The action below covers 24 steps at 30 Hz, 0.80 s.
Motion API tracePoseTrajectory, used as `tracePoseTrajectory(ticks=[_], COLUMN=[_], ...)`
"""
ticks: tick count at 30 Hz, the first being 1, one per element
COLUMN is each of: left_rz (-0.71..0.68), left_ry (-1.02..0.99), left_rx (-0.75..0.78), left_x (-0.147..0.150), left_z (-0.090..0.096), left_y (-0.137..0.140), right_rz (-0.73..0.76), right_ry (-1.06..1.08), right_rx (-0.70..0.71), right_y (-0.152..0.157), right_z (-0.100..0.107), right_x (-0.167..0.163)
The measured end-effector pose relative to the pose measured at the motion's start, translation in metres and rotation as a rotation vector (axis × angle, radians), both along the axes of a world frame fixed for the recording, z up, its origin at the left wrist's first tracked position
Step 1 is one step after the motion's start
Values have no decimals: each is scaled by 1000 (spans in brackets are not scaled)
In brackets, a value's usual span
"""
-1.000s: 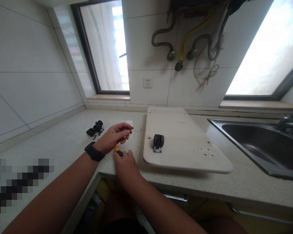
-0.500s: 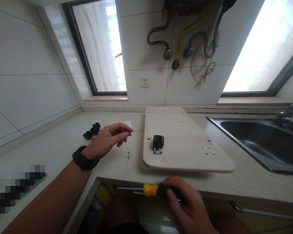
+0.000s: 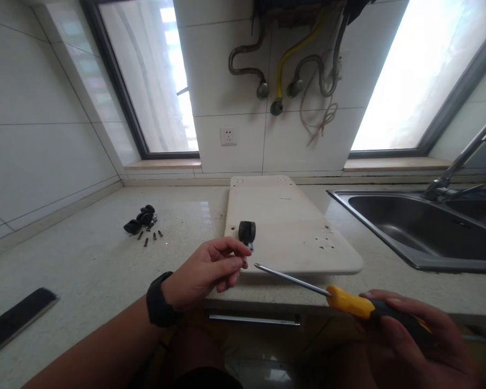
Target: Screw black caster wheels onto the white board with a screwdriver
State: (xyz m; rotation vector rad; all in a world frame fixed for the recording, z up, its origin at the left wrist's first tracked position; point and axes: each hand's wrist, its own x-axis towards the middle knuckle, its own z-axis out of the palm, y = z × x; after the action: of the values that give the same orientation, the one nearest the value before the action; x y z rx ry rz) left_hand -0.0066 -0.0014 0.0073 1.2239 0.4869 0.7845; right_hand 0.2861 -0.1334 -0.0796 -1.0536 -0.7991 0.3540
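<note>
My left hand [image 3: 213, 267] pinches a small screw [image 3: 245, 263] between thumb and fingertips, just over the front left corner of a pale board [image 3: 281, 216]. In my right hand [image 3: 413, 335] is a yellow and black screwdriver [image 3: 350, 302], its shaft pointing left. The screwdriver's tip is close to the screw but apart from it. A black caster wheel [image 3: 247, 232] stands on the board just behind my left fingertips, which partly cover its metal plate. Several screw holes show in the board's corners.
Several black casters [image 3: 140, 219] lie in a pile on the counter at left, with several loose screws [image 3: 154, 236] in front. A long dark object [image 3: 20, 319] rests at the near left. A steel sink [image 3: 409, 232] with a faucet [image 3: 461, 162] is at right.
My left hand has moved right and nearer, from beside the board to its front left corner. My right hand has moved right, and the screwdriver has risen from below the counter edge to the board.
</note>
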Motion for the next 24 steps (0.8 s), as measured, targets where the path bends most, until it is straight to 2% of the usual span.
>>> tracePoseTrajectory(ticks=[5, 10, 18, 24], left_rz=[11, 15, 30, 31], left_ry=[17, 77, 168, 154], left_rx=[3, 31, 119, 111], left_x=[4, 2, 1, 2], left_z=[-3, -5, -4, -4], left_y=[-5, -4, -3, -3], right_rz=[-59, -77, -94, -122], right_ry=[-88, -165, -321, -353], right_rx=[-34, 3, 97, 129], right_y=[-2, -3, -7, -7], right_z=[-6, -8, 8, 18], right_x=[1, 2, -7, -11])
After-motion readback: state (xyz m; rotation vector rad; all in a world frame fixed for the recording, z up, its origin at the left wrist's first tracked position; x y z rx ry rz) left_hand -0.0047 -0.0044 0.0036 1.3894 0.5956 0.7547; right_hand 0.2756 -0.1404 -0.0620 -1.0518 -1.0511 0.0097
